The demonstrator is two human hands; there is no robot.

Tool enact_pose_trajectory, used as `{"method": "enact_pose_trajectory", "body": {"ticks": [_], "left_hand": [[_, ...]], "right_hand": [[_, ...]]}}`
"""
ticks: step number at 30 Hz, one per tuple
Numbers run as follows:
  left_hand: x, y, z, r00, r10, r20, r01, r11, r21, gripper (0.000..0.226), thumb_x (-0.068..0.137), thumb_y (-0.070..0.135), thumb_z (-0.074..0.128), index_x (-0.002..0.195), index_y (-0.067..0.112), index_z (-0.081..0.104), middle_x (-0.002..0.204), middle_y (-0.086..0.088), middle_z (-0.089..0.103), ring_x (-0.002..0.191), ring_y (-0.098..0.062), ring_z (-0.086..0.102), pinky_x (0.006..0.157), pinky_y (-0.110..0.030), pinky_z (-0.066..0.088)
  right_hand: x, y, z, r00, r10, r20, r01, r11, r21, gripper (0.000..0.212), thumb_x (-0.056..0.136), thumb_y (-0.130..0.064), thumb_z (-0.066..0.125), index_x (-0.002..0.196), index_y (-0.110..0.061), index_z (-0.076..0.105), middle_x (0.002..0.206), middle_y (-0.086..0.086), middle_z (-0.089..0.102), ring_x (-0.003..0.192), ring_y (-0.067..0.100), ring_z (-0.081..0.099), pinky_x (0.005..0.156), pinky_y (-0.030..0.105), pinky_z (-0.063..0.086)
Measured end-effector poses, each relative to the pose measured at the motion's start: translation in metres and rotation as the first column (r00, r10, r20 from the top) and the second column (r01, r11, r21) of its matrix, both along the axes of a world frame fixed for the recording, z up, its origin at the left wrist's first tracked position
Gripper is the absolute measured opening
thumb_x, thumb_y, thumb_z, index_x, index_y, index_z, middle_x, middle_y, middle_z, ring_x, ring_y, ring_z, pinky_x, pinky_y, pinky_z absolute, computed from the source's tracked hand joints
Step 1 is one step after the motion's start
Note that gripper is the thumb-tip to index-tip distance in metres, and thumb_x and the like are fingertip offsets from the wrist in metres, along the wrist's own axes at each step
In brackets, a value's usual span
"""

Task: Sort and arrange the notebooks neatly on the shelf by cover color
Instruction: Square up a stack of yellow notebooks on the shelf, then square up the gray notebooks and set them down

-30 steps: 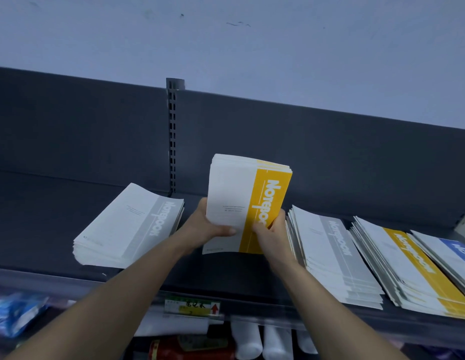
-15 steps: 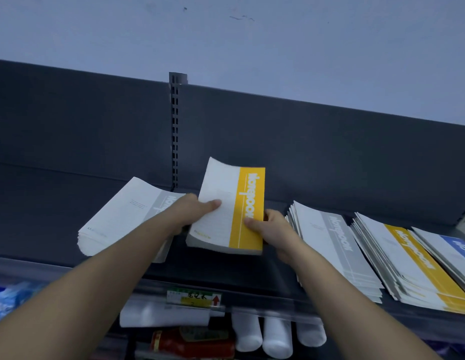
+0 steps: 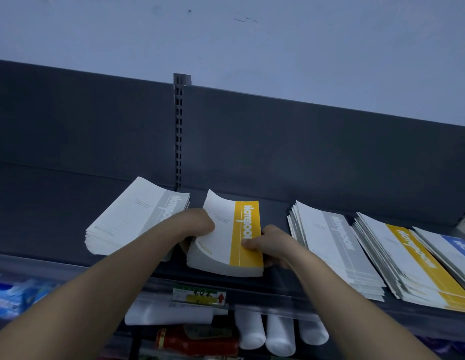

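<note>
A stack of yellow-striped notebooks [image 3: 226, 237] lies on the dark shelf [image 3: 44, 224], between two other piles. My left hand [image 3: 197, 224] grips its left edge, and my right hand [image 3: 267, 242] holds its right edge with the thumb on the yellow stripe. Left of it sits a grey-striped stack [image 3: 132, 216], partly hidden by my left forearm. To the right lie another grey-striped stack [image 3: 335, 245], a second yellow-striped stack [image 3: 407, 258] and a blue-striped stack [image 3: 454, 250] at the frame edge.
The shelf's back panel [image 3: 278, 141] and a slotted upright [image 3: 179, 131] stand behind the piles. A price tag [image 3: 200, 296] hangs on the front rail. Below are white rolls [image 3: 278, 333], a red item [image 3: 195, 344] and blue packs [image 3: 8, 297].
The yellow-striped stack, held upright a second ago, has been tipped back and lowered flat onto the shelf between the two grey stacks. Both hands stay on it.
</note>
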State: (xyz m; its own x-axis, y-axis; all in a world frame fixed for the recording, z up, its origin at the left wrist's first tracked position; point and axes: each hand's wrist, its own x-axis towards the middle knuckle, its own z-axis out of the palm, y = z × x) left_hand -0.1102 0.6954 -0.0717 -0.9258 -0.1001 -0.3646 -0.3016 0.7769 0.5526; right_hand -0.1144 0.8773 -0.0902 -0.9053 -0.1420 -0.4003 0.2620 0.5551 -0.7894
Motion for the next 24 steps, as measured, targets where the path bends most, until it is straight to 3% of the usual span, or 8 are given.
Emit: {"method": "enact_pose_trajectory", "body": {"ticks": [4, 10, 14, 16, 19, 24], "left_hand": [[0.000, 0.002, 0.000, 0.994, -0.101, -0.047, 0.088, 0.969, -0.230, 0.040, 0.100, 0.029, 0.040, 0.131, 0.005, 0.050, 0.132, -0.011, 0.055, 0.116, -0.024, 0.055, 0.084, -0.026, 0.043], [-0.002, 0.005, 0.000, 0.979, -0.179, -0.094, 0.127, 0.907, -0.403, 0.035, 0.098, 0.028, 0.046, 0.119, 0.002, 0.055, 0.109, -0.009, 0.060, 0.096, -0.021, 0.057, 0.073, -0.026, 0.042], [-0.002, 0.011, 0.001, 0.952, -0.174, -0.251, 0.020, 0.857, -0.516, 0.067, 0.089, 0.026, 0.057, 0.145, 0.008, 0.024, 0.136, -0.011, 0.047, 0.126, -0.028, 0.044, 0.096, -0.039, 0.039], [-0.002, 0.027, 0.004, 0.903, -0.247, -0.352, -0.011, 0.805, -0.593, 0.072, 0.087, 0.027, 0.060, 0.146, 0.014, 0.022, 0.141, -0.009, 0.040, 0.131, -0.029, 0.036, 0.102, -0.042, 0.033], [-0.005, 0.062, 0.008, 0.852, -0.331, -0.407, 0.045, 0.820, -0.571, 0.048, 0.086, 0.026, 0.058, 0.129, 0.014, 0.041, 0.132, -0.009, 0.045, 0.124, -0.028, 0.040, 0.097, -0.039, 0.035], [-0.005, 0.135, 0.006, 0.849, -0.368, -0.380, 0.222, 0.900, -0.375, 0.030, 0.094, 0.027, 0.050, 0.114, 0.005, 0.052, 0.126, -0.014, 0.051, 0.118, -0.031, 0.046, 0.093, -0.035, 0.041]], "right_hand": [[0.003, -0.003, 0.008, 0.998, 0.050, -0.045, -0.040, 0.979, 0.198, 0.028, 0.086, -0.027, 0.070, 0.100, -0.014, 0.050, 0.114, 0.009, 0.062, 0.103, 0.030, 0.065, 0.076, 0.041, 0.059], [0.007, -0.006, 0.014, 0.992, 0.072, -0.105, -0.031, 0.936, 0.351, 0.036, 0.082, -0.033, 0.073, 0.105, -0.015, 0.052, 0.112, 0.007, 0.064, 0.093, 0.027, 0.068, 0.072, 0.038, 0.061], [0.007, 0.010, 0.016, 0.916, 0.077, -0.394, 0.102, 0.905, 0.413, 0.045, 0.083, -0.039, 0.070, 0.118, -0.016, 0.054, 0.117, 0.002, 0.061, 0.106, 0.022, 0.059, 0.075, 0.029, 0.046], [0.004, 0.031, 0.020, 0.856, 0.012, -0.517, 0.209, 0.906, 0.368, 0.041, 0.086, -0.040, 0.066, 0.117, -0.015, 0.059, 0.118, 0.003, 0.062, 0.107, 0.022, 0.058, 0.080, 0.027, 0.043], [0.000, 0.073, 0.025, 0.817, -0.051, -0.574, 0.328, 0.860, 0.390, 0.035, 0.088, -0.037, 0.061, 0.114, -0.015, 0.063, 0.120, 0.007, 0.062, 0.110, 0.025, 0.057, 0.084, 0.030, 0.044], [0.000, 0.139, 0.020, 0.893, -0.056, -0.446, 0.317, 0.782, 0.537, 0.042, 0.091, -0.034, 0.052, 0.125, -0.008, 0.057, 0.132, 0.012, 0.057, 0.121, 0.029, 0.053, 0.097, 0.033, 0.043]]}}
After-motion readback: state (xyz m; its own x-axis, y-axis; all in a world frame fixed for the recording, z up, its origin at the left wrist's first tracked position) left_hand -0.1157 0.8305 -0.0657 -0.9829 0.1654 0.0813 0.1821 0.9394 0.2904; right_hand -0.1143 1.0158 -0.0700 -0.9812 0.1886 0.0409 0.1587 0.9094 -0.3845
